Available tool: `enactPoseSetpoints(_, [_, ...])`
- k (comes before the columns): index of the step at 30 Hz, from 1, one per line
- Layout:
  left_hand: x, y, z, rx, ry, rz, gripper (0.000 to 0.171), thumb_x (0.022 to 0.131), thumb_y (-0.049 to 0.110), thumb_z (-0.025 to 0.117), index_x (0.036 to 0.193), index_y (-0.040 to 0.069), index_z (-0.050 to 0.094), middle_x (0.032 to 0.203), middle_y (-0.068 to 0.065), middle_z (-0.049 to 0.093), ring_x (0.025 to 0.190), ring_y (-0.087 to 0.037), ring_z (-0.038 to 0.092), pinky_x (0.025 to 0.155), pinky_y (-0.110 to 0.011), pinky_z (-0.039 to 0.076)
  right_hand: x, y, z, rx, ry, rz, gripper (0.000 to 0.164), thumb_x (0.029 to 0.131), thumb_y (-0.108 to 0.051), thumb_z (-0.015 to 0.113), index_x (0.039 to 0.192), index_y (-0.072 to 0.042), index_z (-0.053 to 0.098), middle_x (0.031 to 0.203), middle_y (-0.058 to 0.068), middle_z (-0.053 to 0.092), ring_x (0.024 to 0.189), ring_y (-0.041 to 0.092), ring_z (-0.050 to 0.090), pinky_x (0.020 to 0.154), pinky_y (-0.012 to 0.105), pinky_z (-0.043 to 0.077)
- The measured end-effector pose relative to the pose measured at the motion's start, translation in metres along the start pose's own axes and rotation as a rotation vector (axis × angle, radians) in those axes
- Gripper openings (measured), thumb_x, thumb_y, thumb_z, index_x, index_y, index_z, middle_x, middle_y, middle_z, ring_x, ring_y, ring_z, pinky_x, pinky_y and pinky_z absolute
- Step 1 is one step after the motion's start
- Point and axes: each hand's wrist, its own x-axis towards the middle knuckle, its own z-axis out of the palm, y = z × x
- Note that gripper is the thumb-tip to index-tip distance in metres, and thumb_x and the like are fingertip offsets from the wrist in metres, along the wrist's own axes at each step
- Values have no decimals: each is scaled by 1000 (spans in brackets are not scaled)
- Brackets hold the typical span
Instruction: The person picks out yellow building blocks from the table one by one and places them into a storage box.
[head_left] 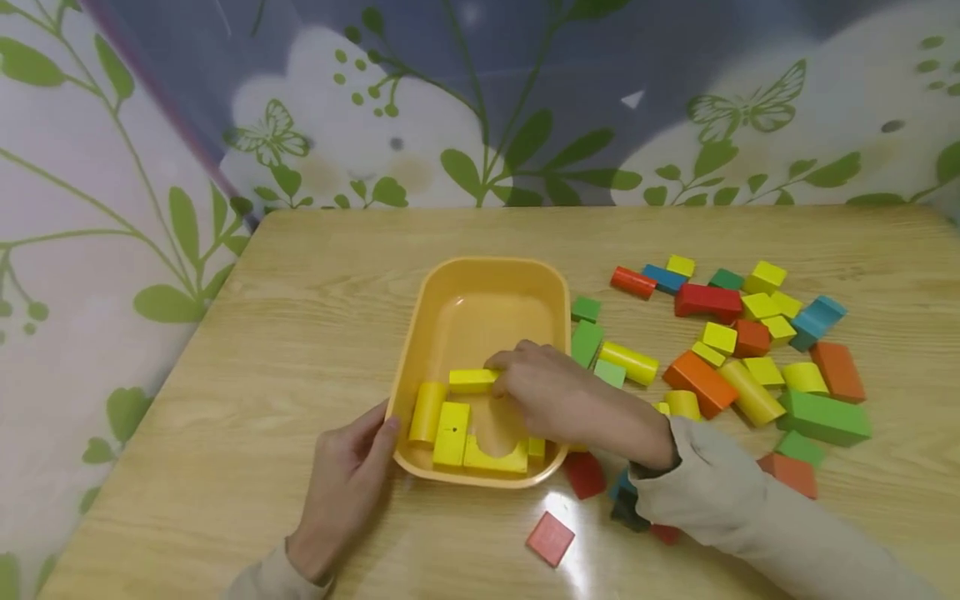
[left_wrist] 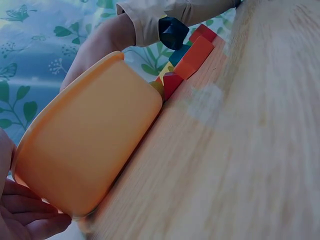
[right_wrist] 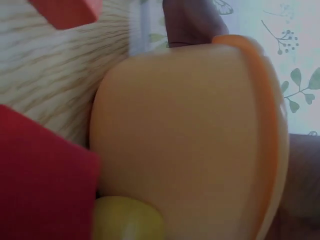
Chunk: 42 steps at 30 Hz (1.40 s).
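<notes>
An orange-yellow plastic tray (head_left: 495,271) stands on the wooden table. My left hand (head_left: 348,479) grips its near left rim, thumb at the edge and fingers along the outer wall, as the left wrist view shows. Inside the tray my right hand (head_left: 547,392) pinches the right end of a yellow rectangular block (head_left: 471,382). Below that block lie a yellow cylinder (head_left: 427,412), an upright-looking yellow block (head_left: 452,435) and a yellow arch block (head_left: 495,457) with its curved notch facing away. A small yellow block (head_left: 536,448) is partly hidden under my right wrist.
Many coloured blocks lie right of the tray, among them an orange block (head_left: 700,383), a red arch (head_left: 708,302) and a green block (head_left: 825,418). A red square block (head_left: 551,539) lies nearer me. A patterned wall (head_left: 465,100) borders the table's far edge.
</notes>
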Motion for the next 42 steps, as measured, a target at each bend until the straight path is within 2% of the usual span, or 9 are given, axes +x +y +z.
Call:
enactPoseSetpoints(6, [2, 2, 1, -18, -14, 1, 30, 100, 7, 49, 123, -7, 61, 118, -21, 63, 109, -23, 61, 85, -38, 54, -2, 1, 1, 23, -50, -47, 25, 90, 2, 59, 108, -8, 74, 129, 10, 59, 110, 30, 54, 96, 41, 46])
enactPoseSetpoints(11, [0, 2, 0, -28, -24, -25, 31, 101, 9, 49, 125, -7, 60, 120, -21, 63, 110, -24, 61, 85, -38, 54, -2, 2, 1, 77, -55, -93, 41, 82, 13, 61, 115, -9, 70, 125, 10, 60, 112, 28, 55, 98, 39, 47])
enactPoseSetpoints(15, [0, 2, 0, -21, -21, -40, 31, 101, 10, 49, 125, -7, 60, 121, -20, 62, 111, -24, 61, 86, -38, 54, 1, 3, -2, 185, -66, -28, 58, 73, 24, 62, 123, -7, 63, 128, 8, 58, 118, 24, 53, 101, 39, 46])
enactPoseSetpoints(19, [0, 2, 0, -19, -18, -47, 31, 101, 10, 49, 124, -7, 60, 121, -21, 62, 110, -24, 61, 86, -38, 54, 4, 7, -8, 262, -73, 59, 66, 74, 25, 60, 132, -7, 55, 131, 8, 57, 115, 24, 55, 97, 38, 49])
enactPoseSetpoints(24, [0, 1, 0, -33, -21, -48, 31, 101, 9, 49, 124, -7, 60, 120, -21, 63, 110, -24, 61, 85, -38, 54, 2, 16, -18, 228, -12, 86, 47, 85, 13, 59, 128, -5, 59, 120, 11, 64, 105, 24, 61, 89, 36, 54])
enactPoseSetpoints(27, [0, 1, 0, -33, -19, -44, 31, 100, 8, 49, 124, -8, 60, 120, -22, 63, 110, -24, 61, 85, -38, 54, -1, 17, -20, 98, 13, 79, 32, 89, -8, 68, 120, -3, 64, 98, 8, 69, 90, 21, 63, 81, 35, 54])
enactPoseSetpoints(30, [0, 1, 0, -25, -17, -41, 30, 100, 9, 49, 124, -8, 60, 120, -22, 63, 110, -25, 61, 85, -38, 54, -2, 15, -15, -23, -2, 81, 31, 85, -21, 75, 111, -5, 69, 79, 0, 66, 76, 17, 59, 81, 37, 49])
enactPoseSetpoints(37, [0, 1, 0, -29, -21, -33, 30, 100, 8, 49, 123, -9, 60, 120, -23, 62, 110, -26, 61, 85, -38, 54, 3, 9, 1, -96, 66, 78, 6, 83, -14, 73, 83, -10, 68, 58, -5, 43, 59, 15, 46, 56, 27, 40])
enactPoseSetpoints(42, [1, 1, 0, -35, -17, -26, 30, 100, 7, 49, 123, -9, 60, 119, -23, 62, 110, -26, 61, 85, -37, 54, 3, 7, 3, -85, 84, 92, 6, 84, -12, 71, 81, -11, 67, 63, -4, 50, 59, 15, 48, 54, 26, 40])
